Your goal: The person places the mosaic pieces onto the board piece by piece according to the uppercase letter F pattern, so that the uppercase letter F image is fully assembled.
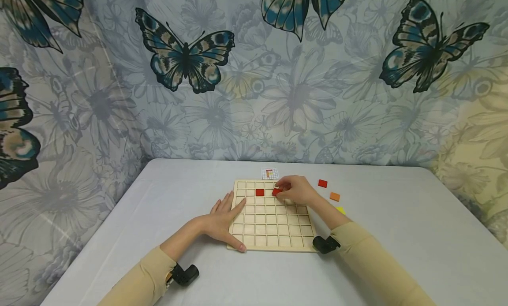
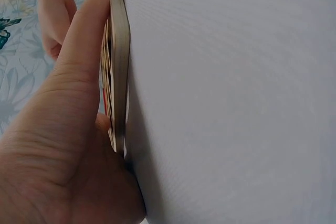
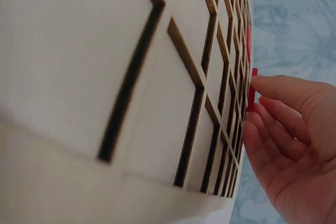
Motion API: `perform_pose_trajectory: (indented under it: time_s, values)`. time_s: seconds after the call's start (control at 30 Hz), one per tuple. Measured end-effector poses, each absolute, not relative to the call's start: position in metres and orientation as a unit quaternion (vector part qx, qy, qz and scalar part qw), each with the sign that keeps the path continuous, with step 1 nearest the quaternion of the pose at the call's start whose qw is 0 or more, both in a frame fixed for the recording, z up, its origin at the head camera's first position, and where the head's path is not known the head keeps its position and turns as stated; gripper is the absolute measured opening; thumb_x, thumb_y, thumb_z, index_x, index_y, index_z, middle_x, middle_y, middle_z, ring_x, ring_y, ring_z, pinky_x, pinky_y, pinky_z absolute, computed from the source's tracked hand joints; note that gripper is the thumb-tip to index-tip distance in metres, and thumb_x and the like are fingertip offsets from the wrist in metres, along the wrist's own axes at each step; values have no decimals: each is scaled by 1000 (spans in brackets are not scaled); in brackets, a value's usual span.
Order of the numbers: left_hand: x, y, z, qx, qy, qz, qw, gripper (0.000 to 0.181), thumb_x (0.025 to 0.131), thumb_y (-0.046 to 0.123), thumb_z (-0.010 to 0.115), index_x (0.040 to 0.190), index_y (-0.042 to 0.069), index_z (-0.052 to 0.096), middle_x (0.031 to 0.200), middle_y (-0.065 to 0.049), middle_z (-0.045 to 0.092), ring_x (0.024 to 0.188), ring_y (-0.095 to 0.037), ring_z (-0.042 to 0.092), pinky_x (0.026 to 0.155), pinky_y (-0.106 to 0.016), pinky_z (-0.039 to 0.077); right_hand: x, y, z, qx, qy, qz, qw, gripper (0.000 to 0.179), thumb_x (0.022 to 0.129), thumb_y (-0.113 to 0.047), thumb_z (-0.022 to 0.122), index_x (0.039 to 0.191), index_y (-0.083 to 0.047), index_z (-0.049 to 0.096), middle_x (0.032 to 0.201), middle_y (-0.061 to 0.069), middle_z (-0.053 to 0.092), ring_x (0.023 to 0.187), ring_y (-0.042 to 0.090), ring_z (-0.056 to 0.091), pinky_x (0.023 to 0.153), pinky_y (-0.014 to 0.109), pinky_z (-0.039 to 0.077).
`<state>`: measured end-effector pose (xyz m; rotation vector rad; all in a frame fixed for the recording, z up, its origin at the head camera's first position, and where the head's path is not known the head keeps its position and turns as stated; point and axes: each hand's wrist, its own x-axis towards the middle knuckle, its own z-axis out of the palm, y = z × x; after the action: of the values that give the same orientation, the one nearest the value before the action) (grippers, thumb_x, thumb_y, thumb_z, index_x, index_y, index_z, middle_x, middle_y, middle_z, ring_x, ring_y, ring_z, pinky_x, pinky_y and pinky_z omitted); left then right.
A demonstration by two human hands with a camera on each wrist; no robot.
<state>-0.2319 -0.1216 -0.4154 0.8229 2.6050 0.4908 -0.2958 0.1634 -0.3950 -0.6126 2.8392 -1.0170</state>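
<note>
A wooden grid board [image 1: 259,229] lies on the table, with a red square tile [image 1: 259,192] set in a cell of its second row from the far side. My left hand [image 1: 222,220] rests on the board's left side, fingers spread and thumb at the near corner; the left wrist view shows the thumb along the board's edge [image 2: 122,66]. Between thumb and fingers, my right hand [image 1: 295,190] pinches a second red tile [image 3: 252,90] at the board's upper part, to the right of the first. Whether this tile touches the board, I cannot tell.
A small pattern card [image 1: 269,173] lies behind the board. To the right of the board are a loose red tile [image 1: 323,183], an orange tile [image 1: 335,196] and a yellow tile [image 1: 341,210], partly hidden by the right forearm. A butterfly-printed cloth [image 1: 254,121] hangs behind the table.
</note>
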Motion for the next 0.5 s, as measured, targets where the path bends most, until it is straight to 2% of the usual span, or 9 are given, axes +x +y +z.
perform_pose_trajectory:
  time_s: [0.37, 0.5]
  values:
    - [-233, -121, -417, 286, 924, 172, 185, 130, 67, 66, 79, 158, 16, 1, 159, -23, -15, 146, -32, -19, 115, -52, -7, -300, 152, -398, -230, 918, -320, 29, 27, 83, -9, 77, 109, -2, 70, 87, 1, 66, 81, 17, 59, 77, 36, 50]
    - [-233, -122, -417, 290, 921, 181, 187, 132, 65, 67, 79, 158, 14, 2, 158, -24, -16, 145, -33, -19, 115, -52, -7, -299, 150, -397, -242, 913, -328, 27, 27, 84, -6, 75, 109, 0, 70, 89, 4, 68, 83, 19, 61, 77, 37, 50]
